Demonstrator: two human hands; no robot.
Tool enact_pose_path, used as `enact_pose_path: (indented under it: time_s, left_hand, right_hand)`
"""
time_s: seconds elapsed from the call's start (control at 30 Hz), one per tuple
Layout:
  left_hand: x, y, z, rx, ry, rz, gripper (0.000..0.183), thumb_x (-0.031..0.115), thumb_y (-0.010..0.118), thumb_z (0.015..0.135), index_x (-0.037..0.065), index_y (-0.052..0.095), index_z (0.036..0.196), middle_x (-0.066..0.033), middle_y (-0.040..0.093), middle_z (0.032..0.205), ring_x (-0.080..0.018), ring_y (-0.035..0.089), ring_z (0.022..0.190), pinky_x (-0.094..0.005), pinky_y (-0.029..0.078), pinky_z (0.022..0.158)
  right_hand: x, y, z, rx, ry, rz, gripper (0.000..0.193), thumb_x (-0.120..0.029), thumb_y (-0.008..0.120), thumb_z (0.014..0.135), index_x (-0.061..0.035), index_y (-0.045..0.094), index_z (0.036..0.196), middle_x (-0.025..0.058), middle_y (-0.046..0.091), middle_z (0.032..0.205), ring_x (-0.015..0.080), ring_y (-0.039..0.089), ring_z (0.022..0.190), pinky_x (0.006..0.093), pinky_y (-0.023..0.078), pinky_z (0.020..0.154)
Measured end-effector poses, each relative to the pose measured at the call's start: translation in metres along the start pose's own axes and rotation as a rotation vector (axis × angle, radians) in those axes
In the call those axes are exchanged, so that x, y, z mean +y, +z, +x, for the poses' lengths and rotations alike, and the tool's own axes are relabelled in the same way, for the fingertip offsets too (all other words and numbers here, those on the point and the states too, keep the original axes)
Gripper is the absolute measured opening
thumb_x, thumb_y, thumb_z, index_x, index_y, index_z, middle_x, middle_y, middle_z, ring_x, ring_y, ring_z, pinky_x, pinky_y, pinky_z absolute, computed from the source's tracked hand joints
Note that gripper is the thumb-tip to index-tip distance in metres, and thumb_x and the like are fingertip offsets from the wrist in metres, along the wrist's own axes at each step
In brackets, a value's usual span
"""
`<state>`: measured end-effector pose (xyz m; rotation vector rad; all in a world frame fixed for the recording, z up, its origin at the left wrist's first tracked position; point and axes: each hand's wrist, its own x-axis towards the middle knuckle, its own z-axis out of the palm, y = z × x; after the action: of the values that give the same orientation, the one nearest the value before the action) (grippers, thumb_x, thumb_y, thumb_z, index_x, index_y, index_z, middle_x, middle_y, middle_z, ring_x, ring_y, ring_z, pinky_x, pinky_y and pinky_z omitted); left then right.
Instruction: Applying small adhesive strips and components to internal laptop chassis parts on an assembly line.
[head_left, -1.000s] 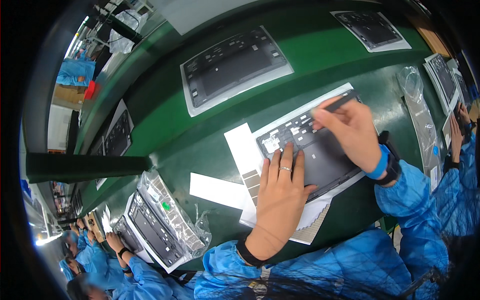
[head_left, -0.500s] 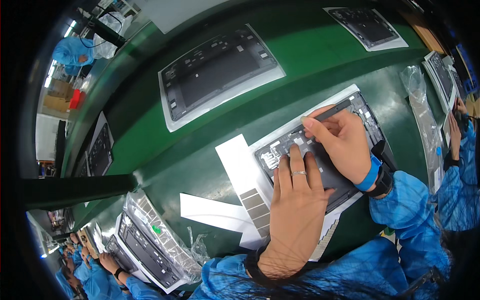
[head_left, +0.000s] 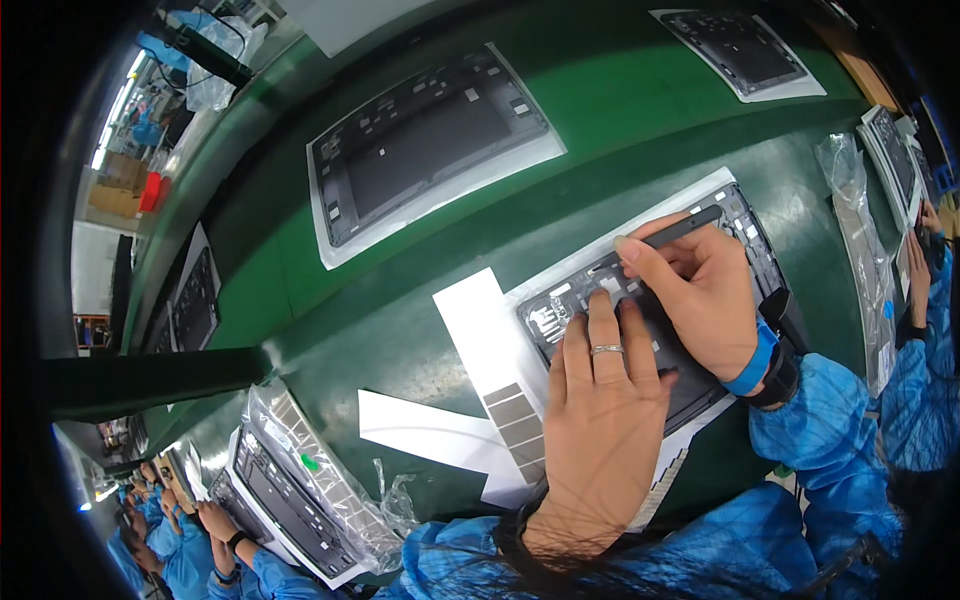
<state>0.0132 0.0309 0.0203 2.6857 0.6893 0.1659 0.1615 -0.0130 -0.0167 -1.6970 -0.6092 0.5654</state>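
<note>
A black tablet back cover (head_left: 685,385) with small white and silver patches lies on white paper in front of me. My left hand (head_left: 607,410) rests palm down on it, fingers stretched and slightly apart, a ring on one of them. My right hand (head_left: 700,295) is closed around black tweezers (head_left: 685,228), their broad end pointing up to the right. Their thin tip is down by the cover's upper left edge, just beyond my left fingertips. Whether the tip grips anything is too small to tell. Left of the cover lies a white sheet with grey strips (head_left: 515,425).
Another back cover (head_left: 430,135) lies on the raised green belt ahead, and one more (head_left: 740,50) farther right. Clear plastic bags with strips (head_left: 310,460) lie left, (head_left: 862,260) a similar bag right. Co-workers' hands (head_left: 215,520) work at lower left; others are at far right.
The view has shifted slightly, so the cover and both hands appear a little farther right. The tweezers stay in my right hand, and my left hand stays flat on the cover.
</note>
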Motion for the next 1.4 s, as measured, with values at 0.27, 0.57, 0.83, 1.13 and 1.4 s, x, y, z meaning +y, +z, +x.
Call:
enact_pose_path:
  time_s: [0.27,0.57,0.83,1.13,1.4]
  left_hand:
    - [0.000,0.005,0.000,0.025,-0.025,0.011,0.079,0.038,0.080,0.088,-0.006,0.051,0.146,-0.0226,0.049,0.151,-0.0377,0.055,0.124,-0.0463,0.047,0.099]
    - [-0.003,0.009,0.005,0.047,-0.003,0.069,0.085,0.046,0.078,0.088,-0.007,0.050,0.148,-0.0211,0.051,0.151,-0.0350,0.055,0.123,-0.0450,0.047,0.102]
    - [0.004,0.016,0.007,0.128,0.013,0.297,0.089,0.055,0.074,0.087,-0.006,0.051,0.148,-0.0163,0.056,0.142,-0.0291,0.059,0.115,-0.0351,0.052,0.098]
    - [-0.079,-0.059,-0.040,-0.044,-0.024,0.058,0.110,0.038,0.091,0.071,-0.005,0.037,0.157,-0.0243,0.034,0.166,-0.0483,0.042,0.146,-0.0579,0.036,0.121]
    - [-0.090,-0.052,-0.048,-0.176,-0.105,0.190,0.121,0.041,0.096,0.061,0.000,0.038,0.159,-0.0148,0.031,0.170,-0.0378,0.041,0.151,-0.0663,0.028,0.122]
  right_hand:
    - [-0.004,-0.001,-0.001,0.007,0.002,-0.025,0.022,-0.015,0.079,0.096,0.0048,0.074,0.102,0.0108,0.077,0.081,0.0113,0.073,0.073,0.0255,0.058,0.066]
    - [-0.001,-0.002,0.001,-0.003,-0.033,-0.041,0.021,-0.015,0.079,0.096,0.0046,0.074,0.102,0.0090,0.076,0.081,0.0100,0.071,0.073,0.0253,0.057,0.065]
    - [-0.009,-0.012,0.003,0.020,0.050,0.258,0.025,-0.020,0.076,0.100,-0.0001,0.069,0.114,0.0040,0.072,0.094,0.0115,0.070,0.085,0.0248,0.057,0.072]
    - [-0.046,0.011,-0.032,-0.454,-0.180,-0.100,0.025,-0.009,0.080,0.092,0.0013,0.072,0.114,0.0104,0.076,0.096,0.0138,0.073,0.081,0.0278,0.058,0.075]
    - [-0.032,0.048,-0.022,-0.547,-0.106,-0.116,0.018,-0.009,0.077,0.094,0.0021,0.069,0.107,0.0116,0.075,0.086,0.0166,0.073,0.076,0.0302,0.057,0.070]
